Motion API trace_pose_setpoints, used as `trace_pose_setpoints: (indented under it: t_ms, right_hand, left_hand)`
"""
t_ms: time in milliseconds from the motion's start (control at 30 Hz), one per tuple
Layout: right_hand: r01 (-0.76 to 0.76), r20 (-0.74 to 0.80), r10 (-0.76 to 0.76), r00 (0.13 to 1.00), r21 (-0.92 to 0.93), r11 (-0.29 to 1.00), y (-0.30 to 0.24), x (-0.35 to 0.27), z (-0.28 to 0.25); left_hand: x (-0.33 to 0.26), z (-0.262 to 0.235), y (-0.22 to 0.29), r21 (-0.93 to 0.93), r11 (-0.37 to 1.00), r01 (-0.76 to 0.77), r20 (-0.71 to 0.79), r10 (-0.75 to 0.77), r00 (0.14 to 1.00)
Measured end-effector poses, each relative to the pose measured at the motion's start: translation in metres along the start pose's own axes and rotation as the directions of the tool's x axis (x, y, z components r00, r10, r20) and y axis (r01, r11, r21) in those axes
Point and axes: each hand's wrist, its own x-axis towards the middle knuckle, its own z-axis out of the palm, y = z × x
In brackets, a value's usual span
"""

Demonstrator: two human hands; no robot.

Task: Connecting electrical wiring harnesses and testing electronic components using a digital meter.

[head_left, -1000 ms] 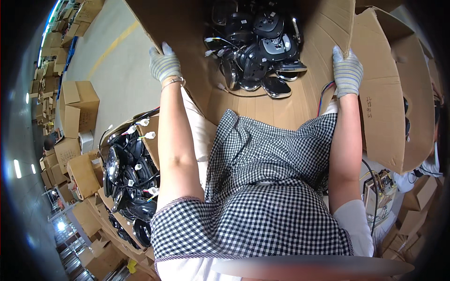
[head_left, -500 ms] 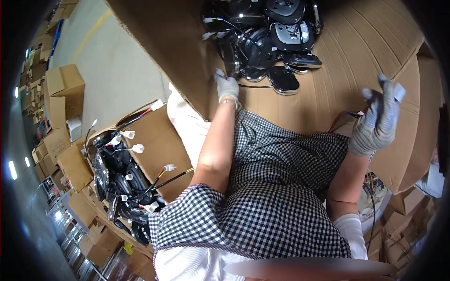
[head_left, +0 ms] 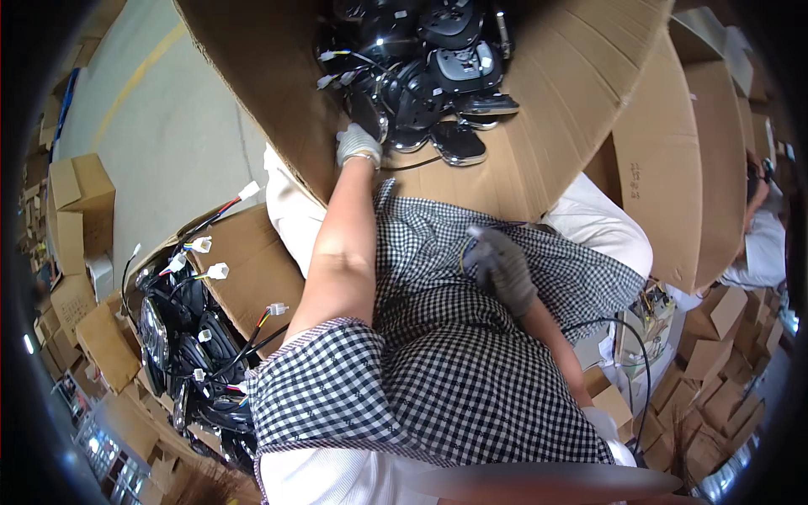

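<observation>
A big cardboard box (head_left: 555, 160) lies open in front of me, tilted toward my lap. Inside it is a heap of black plastic housings (head_left: 438, 76) with coloured wires and white plugs. My left hand (head_left: 358, 145), in a grey knit glove, reaches into the box at its left wall, fingers curled onto the nearest black housing (head_left: 374, 109). My right hand (head_left: 505, 268), gloved and blurred by motion, hangs over my checked apron (head_left: 438, 353) below the box's lower edge. A few thin coloured wires show beside its fingers; whether it grips them is unclear.
At my lower left a second open carton (head_left: 244, 261) holds more black parts (head_left: 181, 353) with wire plugs sticking up. Stacked cardboard boxes (head_left: 76, 202) line the left, beside grey floor. More cartons (head_left: 715, 320) pile up on the right, where another person (head_left: 762, 244) sits.
My left hand went from the box's edge in to the black housings. My right hand left the box's right flap and dropped to my lap. The box now sits closer.
</observation>
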Motion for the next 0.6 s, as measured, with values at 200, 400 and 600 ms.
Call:
trace_pose_setpoints:
  t_ms: [200,400,600]
  right_hand:
    - [-0.188,0.055,0.181,0.982,0.174,0.967,0.025,0.004,-0.017]
    - [-0.026,0.031,0.022,0.999,0.121,0.992,0.016,-0.006,-0.011]
    - [0.060,-0.076,-0.072,0.995,-0.141,0.988,0.000,-0.013,0.000]
  left_hand:
    - [-0.028,0.016,-0.022,-0.249,0.946,-0.205,-0.083,0.190,0.978]
    - [-0.132,0.017,-0.025,-0.939,0.323,-0.115,0.115,0.612,0.783]
    - [-0.215,-0.006,-0.031,-0.907,0.394,-0.150,0.264,0.808,0.526]
